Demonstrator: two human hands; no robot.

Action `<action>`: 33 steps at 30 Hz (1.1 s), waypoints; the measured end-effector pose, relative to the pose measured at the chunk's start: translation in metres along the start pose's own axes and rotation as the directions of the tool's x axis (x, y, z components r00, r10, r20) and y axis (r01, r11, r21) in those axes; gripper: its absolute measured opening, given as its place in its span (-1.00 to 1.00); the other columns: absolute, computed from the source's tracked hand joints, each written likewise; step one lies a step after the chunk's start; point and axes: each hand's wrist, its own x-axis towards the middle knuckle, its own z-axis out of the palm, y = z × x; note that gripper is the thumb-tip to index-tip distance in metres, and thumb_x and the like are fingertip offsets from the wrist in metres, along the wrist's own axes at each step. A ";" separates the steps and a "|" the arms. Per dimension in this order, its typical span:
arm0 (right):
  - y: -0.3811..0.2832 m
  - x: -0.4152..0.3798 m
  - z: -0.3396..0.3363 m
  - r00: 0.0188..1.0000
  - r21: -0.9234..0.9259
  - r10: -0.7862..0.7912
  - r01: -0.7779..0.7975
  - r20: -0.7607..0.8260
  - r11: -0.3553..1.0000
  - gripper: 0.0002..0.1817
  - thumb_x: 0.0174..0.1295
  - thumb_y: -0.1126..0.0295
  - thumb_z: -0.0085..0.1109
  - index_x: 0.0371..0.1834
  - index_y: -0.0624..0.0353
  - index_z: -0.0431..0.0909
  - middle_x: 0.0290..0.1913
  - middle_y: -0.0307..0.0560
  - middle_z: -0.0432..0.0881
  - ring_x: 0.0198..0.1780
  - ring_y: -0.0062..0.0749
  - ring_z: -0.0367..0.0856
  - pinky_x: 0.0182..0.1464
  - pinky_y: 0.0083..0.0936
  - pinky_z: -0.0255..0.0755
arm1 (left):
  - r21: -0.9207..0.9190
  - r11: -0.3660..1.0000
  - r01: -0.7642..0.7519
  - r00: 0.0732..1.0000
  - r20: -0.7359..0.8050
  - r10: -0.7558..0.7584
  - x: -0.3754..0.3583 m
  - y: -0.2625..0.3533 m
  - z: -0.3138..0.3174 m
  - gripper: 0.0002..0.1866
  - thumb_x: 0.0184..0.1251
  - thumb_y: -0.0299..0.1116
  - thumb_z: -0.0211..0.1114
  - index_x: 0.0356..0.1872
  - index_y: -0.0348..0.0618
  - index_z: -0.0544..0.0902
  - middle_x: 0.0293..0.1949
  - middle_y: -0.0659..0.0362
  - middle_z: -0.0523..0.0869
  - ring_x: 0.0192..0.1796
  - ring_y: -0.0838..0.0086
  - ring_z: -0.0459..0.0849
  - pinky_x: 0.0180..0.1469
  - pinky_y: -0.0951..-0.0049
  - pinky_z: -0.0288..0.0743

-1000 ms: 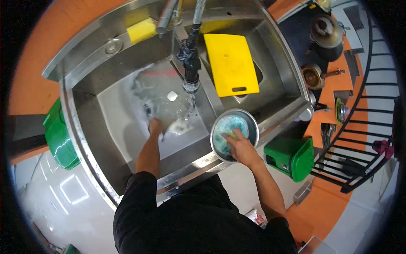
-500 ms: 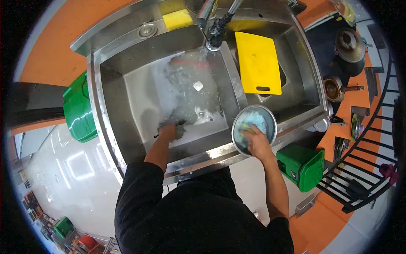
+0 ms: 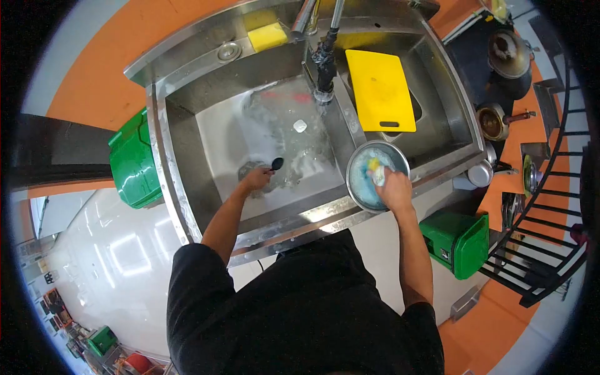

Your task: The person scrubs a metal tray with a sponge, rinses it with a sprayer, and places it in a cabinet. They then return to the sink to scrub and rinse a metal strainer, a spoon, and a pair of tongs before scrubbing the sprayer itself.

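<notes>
Head view: a black spoon (image 3: 277,164) is being clasped in the left hand (image 3: 256,179), its fingers closed together, over the water (image 3: 312,140) of the left basin (image 3: 186,140). A yellow scrubber (image 3: 374,164) (its outline is being partly hidden by the grip) is being pinched in the right hand (image 3: 396,190), inside a metal bowl (image 3: 399,156) of bluish suds (image 3: 362,181). The bowl is being positioned over the sink's front edge (image 3: 312,217), near a yellow cutting board (image 3: 381,94).
</notes>
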 end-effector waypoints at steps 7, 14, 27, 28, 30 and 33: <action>-0.052 -0.006 -0.032 0.875 0.682 -0.139 0.452 -0.463 0.575 -0.40 0.15 0.59 0.06 0.34 0.02 0.39 0.00 0.18 0.65 0.03 0.10 0.64 0.04 -0.24 0.49 | -0.338 0.927 -0.162 0.984 0.015 0.177 -0.088 0.162 -0.005 -0.56 0.27 -0.51 0.09 0.21 -0.12 0.52 -0.18 0.12 0.71 -0.42 0.48 0.58 -0.37 0.41 0.48; -0.137 0.045 -0.007 0.803 0.626 -0.171 0.560 -0.570 0.542 -0.55 0.08 0.57 0.15 0.11 0.12 0.53 -0.10 0.17 0.61 -0.03 0.16 0.60 0.02 -0.20 0.47 | 0.240 0.871 -0.429 0.744 -0.454 0.491 -0.123 0.218 0.019 -0.44 0.30 -0.56 0.08 0.35 -0.07 0.30 -0.09 -0.14 0.66 -0.14 0.00 0.72 -0.11 0.16 0.54; -0.195 0.101 0.060 0.819 0.379 -0.344 0.531 -0.460 0.758 -0.69 0.15 0.36 0.17 -0.03 0.19 0.58 -0.28 0.21 0.69 -0.25 0.11 0.70 -0.17 -0.11 0.58 | -0.163 0.948 -0.274 0.762 -0.638 0.111 -0.126 0.230 0.033 -0.72 0.22 -0.41 0.25 -0.14 -0.44 0.55 -0.43 -0.10 0.71 -0.39 0.18 0.72 -0.25 0.26 0.54; -0.199 0.104 0.060 0.931 0.813 -0.187 0.364 -0.313 0.455 -0.72 0.20 0.35 0.14 -0.04 0.19 0.57 -0.33 0.14 0.66 -0.29 -0.01 0.72 -0.24 -0.16 0.59 | -0.092 0.971 -0.219 0.719 -0.688 0.097 -0.128 0.232 0.030 -0.71 0.23 -0.39 0.24 -0.15 -0.45 0.55 -0.48 -0.12 0.69 -0.38 0.08 0.71 -0.24 0.20 0.54; -0.204 0.101 0.064 0.989 0.997 -0.127 0.080 -0.078 0.017 -0.75 0.25 0.34 0.11 -0.05 0.18 0.56 -0.37 0.06 0.64 -0.32 -0.12 0.73 -0.31 -0.21 0.61 | -0.035 0.988 -0.152 0.671 -0.738 0.077 -0.130 0.229 0.027 -0.71 0.23 -0.37 0.24 -0.16 -0.45 0.56 -0.53 -0.15 0.67 -0.37 -0.03 0.70 -0.24 0.15 0.54; -0.210 0.097 0.048 0.999 0.958 -0.047 -0.008 -0.006 -0.286 -0.73 0.26 0.34 0.14 -0.13 0.36 0.50 -0.37 0.13 0.63 -0.33 -0.17 0.68 -0.20 -0.27 0.56 | -0.091 0.974 -0.210 0.682 -0.727 0.079 -0.112 0.215 0.016 -0.74 0.26 -0.36 0.19 -0.21 -0.44 0.58 -0.45 -0.23 0.65 -0.28 -0.13 0.66 -0.19 0.09 0.52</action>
